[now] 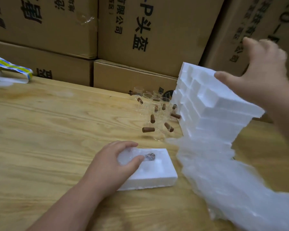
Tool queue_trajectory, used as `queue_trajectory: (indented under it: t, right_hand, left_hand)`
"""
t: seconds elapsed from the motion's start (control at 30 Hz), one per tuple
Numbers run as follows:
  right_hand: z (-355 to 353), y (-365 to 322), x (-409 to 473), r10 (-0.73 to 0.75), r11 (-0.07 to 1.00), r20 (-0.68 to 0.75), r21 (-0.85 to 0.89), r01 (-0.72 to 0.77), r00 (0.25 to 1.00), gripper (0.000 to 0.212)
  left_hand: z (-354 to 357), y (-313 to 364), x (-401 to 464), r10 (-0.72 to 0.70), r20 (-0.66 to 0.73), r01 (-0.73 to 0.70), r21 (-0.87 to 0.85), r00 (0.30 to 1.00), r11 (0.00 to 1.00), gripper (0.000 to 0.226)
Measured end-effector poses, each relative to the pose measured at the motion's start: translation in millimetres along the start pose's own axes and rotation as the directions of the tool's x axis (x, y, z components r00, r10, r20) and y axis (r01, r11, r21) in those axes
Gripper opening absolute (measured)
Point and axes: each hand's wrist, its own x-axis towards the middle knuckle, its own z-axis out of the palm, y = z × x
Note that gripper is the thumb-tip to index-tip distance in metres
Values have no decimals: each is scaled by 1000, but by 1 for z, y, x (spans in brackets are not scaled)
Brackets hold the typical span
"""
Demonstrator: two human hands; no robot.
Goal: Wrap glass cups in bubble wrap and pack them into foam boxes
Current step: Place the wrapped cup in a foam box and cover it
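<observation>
A white foam box lies open on the wooden table near the front. Inside it sits a bubble-wrapped glass cup with its brown handle end showing, and my left hand grips that cup with fingers and thumb curled round it. My right hand, blurred and with fingers spread, hovers over the top of a tall stack of foam boxes at the right, its thumb at the stack's upper edge. Several bare glass cups with brown handles stand clustered left of the stack.
A long sheet of bubble wrap trails from the stack's foot toward the front right. Large cardboard cartons wall off the back of the table. A blue and yellow patterned bag lies at the far left.
</observation>
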Motion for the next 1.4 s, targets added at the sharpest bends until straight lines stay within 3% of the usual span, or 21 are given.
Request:
queue_trajectory:
  t: [0.1, 0.17, 0.23, 0.3, 0.4, 0.47, 0.57, 0.63, 0.73, 0.83, 0.93, 1.03, 1.13, 1.2, 1.3, 1.4]
  right_hand:
    - [-4, 39, 34, 81, 975, 316, -222, -10, 945, 118]
    - [0, 52, 37, 97, 963, 500, -264, 45, 861, 120]
    - [9, 61, 35, 101, 957, 582, -278, 82, 807, 107]
    - [18, 69, 35, 69, 946, 600, -294, 139, 797, 81]
    - [28, 75, 38, -23, 929, 550, -298, 222, 835, 28]
    - [27, 74, 39, -58, 917, 502, -315, 245, 863, 11]
    - [17, 66, 42, -101, 912, 400, -329, 245, 911, 16]
    - [8, 51, 40, -204, 923, 293, -259, 283, 934, 14]
    - [0, 15, 21, -327, 942, 142, -35, 335, 934, 13]
    - [-5, -24, -6, -344, 902, 32, 288, 321, 938, 15]
    - [-5, -60, -33, -282, 713, 39, 678, 182, 959, 9]
    - [10, -86, -65, -242, 271, 158, 958, -90, 957, 21]
    - [42, -101, -100, -193, -67, 353, 926, -371, 915, 30]
    - [61, -107, -123, -196, -209, 459, 844, -495, 866, 29]
    - [79, -106, -146, -216, -312, 564, 733, -604, 797, 37]
    - [83, -97, -154, -231, -327, 607, 688, -648, 760, 31]
  left_hand:
    - [0, -1, 1, 6, 3, -6, 3, 1000, 1000, 29]
    - [1, -1, 1, 6, 8, -6, 8, 1000, 1000, 28]
    - [1, 0, 2, 4, 8, -4, 13, 1000, 1000, 30]
    - [1, 1, 2, 1, 6, -1, 15, 1000, 1000, 31]
    - [1, 1, 1, -2, 9, 2, 6, 1000, 1000, 28]
    - [1, 1, 1, -10, 13, 10, -4, 1000, 1000, 27]
    - [1, 0, 2, -20, 13, 20, -13, 1000, 1000, 27]
    - [1, 0, 2, -21, 21, 22, -20, 1000, 1000, 25]
    - [1, 1, 2, -17, 31, 17, -19, 999, 1000, 29]
    - [-1, 2, 2, -28, 40, 29, -26, 999, 999, 42]
    - [-1, 1, 3, -40, 52, 41, -19, 998, 999, 62]
    - [-8, -1, 3, -46, 62, 51, -81, 997, 995, 98]
    - [-22, 1, 4, 48, -25, -54, -371, 999, 927, 120]
    - [-30, 0, 6, 90, -94, -126, -522, 991, 843, 124]
    - [-37, 2, 7, 67, -112, -123, -625, 991, 771, 126]
    - [-40, -1, 7, 15, -124, -92, -650, 992, 754, 118]
